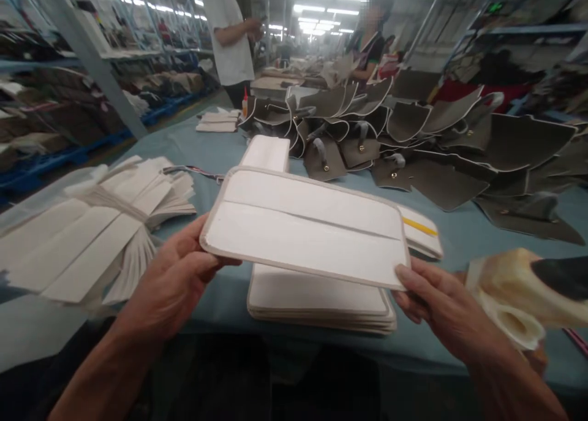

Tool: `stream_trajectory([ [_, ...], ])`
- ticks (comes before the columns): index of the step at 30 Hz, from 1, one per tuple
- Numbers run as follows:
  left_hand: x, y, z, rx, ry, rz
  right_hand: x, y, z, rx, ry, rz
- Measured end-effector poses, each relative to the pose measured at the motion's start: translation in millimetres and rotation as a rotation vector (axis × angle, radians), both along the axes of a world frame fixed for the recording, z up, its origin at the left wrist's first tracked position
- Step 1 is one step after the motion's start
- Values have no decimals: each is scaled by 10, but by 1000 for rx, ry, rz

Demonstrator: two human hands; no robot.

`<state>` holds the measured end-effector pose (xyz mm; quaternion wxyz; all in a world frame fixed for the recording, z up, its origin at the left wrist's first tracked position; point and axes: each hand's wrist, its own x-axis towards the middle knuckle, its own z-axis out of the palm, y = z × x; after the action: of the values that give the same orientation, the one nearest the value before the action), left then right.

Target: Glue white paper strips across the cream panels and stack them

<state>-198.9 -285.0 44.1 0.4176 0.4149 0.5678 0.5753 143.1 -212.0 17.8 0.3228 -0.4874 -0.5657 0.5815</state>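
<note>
Between my hands is a white rectangular panel (307,231) with rounded corners, a beige bound edge and a long slit or seam across its face. My left hand (177,274) grips its left end, fingers underneath. At the lower right corner my right hand (432,292) pinches it, thumb on top. The panel is tilted and held above a stack of similar white panels (321,292), whose upper part it hides. Behind it stands a pile of white strips (266,152), partly covered by the panel.
Bundled off-white strips (82,231) lie at left. Dark grey bag pieces (450,176) with pale edges fill the table's far right. A stained pot-like container (509,292) stands at right, near a white piece with a yellow strip (420,226). Two people (232,41) are beyond the table.
</note>
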Motion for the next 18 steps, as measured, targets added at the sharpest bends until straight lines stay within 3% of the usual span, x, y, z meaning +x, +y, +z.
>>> stream_trajectory([
  [3, -46, -176, -133, -96, -110, -86, 44, -15, -113, -30, -76, 37],
  [6, -18, -273, -402, -210, -127, -154, 103, -58, -241, -57, -190, 19],
  [12, 178, -372, -971, -374, 326, 8, 182, -143, -471, -148, -383, -53],
  [15, 271, -406, -1123, -365, 450, 76, 188, -140, -524, -168, -419, -41],
  [18, 326, -414, -1163, -391, 545, 71, 196, -117, -554, -199, -447, -15],
])
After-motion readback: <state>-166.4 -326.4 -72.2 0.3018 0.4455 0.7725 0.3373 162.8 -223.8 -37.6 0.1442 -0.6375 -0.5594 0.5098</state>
